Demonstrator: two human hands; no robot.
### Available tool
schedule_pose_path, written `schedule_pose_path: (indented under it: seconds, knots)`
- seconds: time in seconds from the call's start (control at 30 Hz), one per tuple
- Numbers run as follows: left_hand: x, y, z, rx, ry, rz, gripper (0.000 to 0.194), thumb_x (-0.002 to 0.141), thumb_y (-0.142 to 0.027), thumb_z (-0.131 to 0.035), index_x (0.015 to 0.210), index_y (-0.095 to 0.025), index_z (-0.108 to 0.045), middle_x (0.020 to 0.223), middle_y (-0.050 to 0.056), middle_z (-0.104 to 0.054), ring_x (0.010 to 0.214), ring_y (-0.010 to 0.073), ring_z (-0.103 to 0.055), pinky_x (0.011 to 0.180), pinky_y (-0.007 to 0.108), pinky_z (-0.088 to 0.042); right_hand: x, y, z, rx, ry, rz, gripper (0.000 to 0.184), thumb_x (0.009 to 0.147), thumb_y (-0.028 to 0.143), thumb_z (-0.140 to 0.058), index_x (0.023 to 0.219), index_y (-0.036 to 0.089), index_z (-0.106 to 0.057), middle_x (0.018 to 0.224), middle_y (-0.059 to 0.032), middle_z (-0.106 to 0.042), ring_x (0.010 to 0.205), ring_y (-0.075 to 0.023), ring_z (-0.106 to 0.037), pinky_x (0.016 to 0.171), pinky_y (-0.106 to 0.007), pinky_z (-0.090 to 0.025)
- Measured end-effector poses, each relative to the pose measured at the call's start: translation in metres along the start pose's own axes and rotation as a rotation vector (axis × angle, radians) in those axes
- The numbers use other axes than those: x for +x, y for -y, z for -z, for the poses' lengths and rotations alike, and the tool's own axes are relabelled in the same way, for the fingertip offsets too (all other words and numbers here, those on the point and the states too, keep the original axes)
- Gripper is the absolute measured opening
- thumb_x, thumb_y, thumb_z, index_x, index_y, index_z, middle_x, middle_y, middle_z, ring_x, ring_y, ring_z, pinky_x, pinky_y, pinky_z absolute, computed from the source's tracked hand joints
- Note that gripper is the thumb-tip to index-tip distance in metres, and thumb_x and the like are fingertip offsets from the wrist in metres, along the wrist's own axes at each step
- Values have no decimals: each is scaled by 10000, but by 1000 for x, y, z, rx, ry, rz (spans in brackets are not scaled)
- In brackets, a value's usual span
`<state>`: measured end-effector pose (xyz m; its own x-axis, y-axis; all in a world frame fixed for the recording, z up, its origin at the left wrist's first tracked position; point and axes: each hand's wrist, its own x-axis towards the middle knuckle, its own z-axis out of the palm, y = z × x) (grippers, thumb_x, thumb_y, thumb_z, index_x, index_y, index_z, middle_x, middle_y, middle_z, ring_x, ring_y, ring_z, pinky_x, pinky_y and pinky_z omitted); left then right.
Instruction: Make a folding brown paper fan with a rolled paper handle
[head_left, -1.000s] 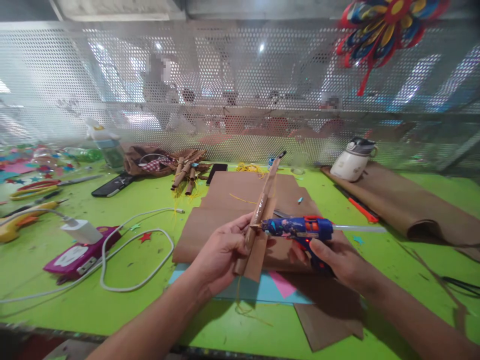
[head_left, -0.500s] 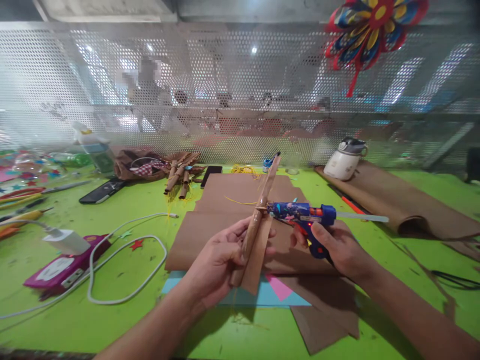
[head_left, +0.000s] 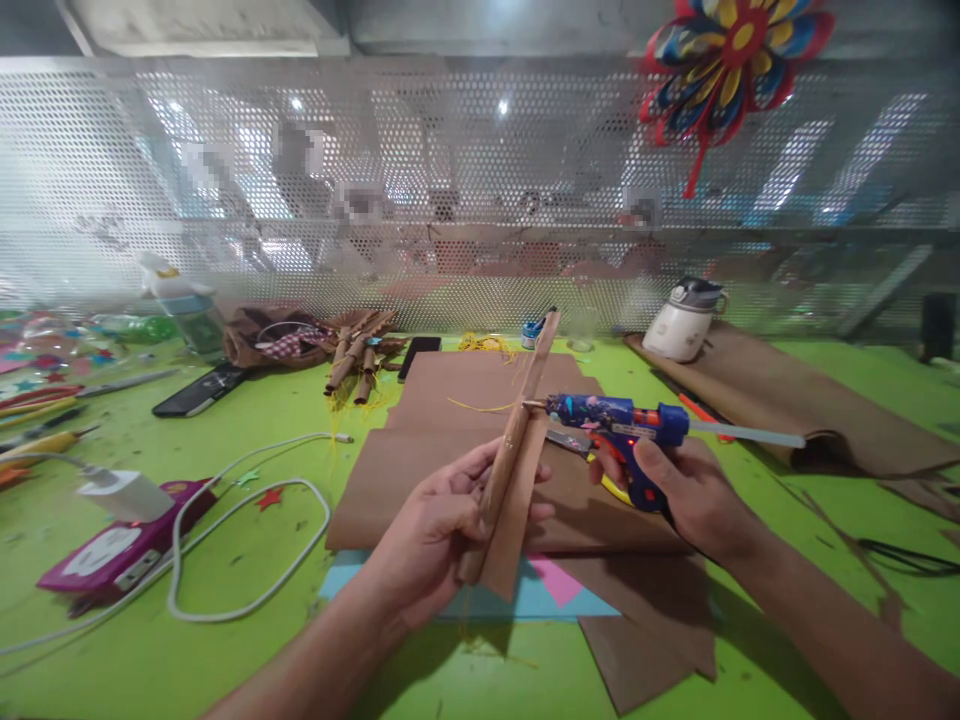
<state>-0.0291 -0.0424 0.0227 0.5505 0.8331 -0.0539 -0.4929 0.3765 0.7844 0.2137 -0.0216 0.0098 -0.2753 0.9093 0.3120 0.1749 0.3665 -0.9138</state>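
My left hand (head_left: 442, 520) is closed round a partly rolled strip of brown kraft paper (head_left: 504, 470), tilted with its far end up; a loose flap hangs along its right side. My right hand (head_left: 686, 490) grips a blue hot glue gun (head_left: 622, 420) with a clear glue stick (head_left: 750, 434) sticking out of its back. The gun's nozzle points left and meets or nearly meets the paper roll's edge. Below lie stacked brown paper sheets (head_left: 420, 480) and light-blue paper (head_left: 360, 577). Scissors (head_left: 574, 442) with yellow handles lie partly hidden behind the gun.
At left are a purple power strip (head_left: 112, 550) with a white charger, a white cable (head_left: 300, 480) and a phone (head_left: 199, 390). Finished paper rolls (head_left: 352, 360) lie at the back. A white bottle (head_left: 679, 320) and a large brown paper roll (head_left: 795, 400) are at right.
The glue gun has shifted slightly right, its nozzle drawing back from further over the paper roll's edge. The scissors now show more. The left hand still holds the roll.
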Motion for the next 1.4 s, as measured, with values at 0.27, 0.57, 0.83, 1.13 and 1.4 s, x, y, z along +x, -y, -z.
schedule_pose_path:
  seconds: [0.27,0.57,0.83,1.13,1.4]
  knots:
    - [-1,0,0,25,-26,6,807,501,-14,-430,1294,-152,-488,1214,137,-593,952,253,-651,763,262,-511,-3,0,0,-66,-32,-44,400,893,496,-423,671,179,-526,706,-53,-559,618,-162,-502,585,-293,-403]
    - [-1,-2,1,47,-44,4,795,518,-18,-449,1300,-158,-483,1228,145,-587,978,262,-639,803,301,-508,-8,-5,0,-85,24,-56,416,892,503,-426,688,165,-557,708,-50,-572,605,-144,-487,528,-262,-362]
    - [-2,0,-1,54,-61,18,814,501,-20,-455,1303,-153,-468,1222,155,-586,942,264,-652,738,267,-515,-3,-3,-2,-43,-48,-30,411,906,479,-414,658,173,-530,693,-36,-555,527,-112,-408,578,-283,-371]
    - [-1,-2,0,90,-49,-6,802,507,-27,-444,1300,-145,-474,1234,157,-581,992,276,-634,809,291,-497,-7,-1,-3,-44,37,-24,419,916,472,-398,656,165,-515,734,-59,-593,609,-135,-467,543,-273,-329]
    - [-1,0,0,77,-23,16,841,503,-23,-444,1334,-150,-426,1236,151,-576,955,264,-648,779,285,-506,-1,-8,-2,37,-54,-7,393,919,448,-406,664,173,-522,666,-24,-550,546,-118,-419,642,-299,-385]
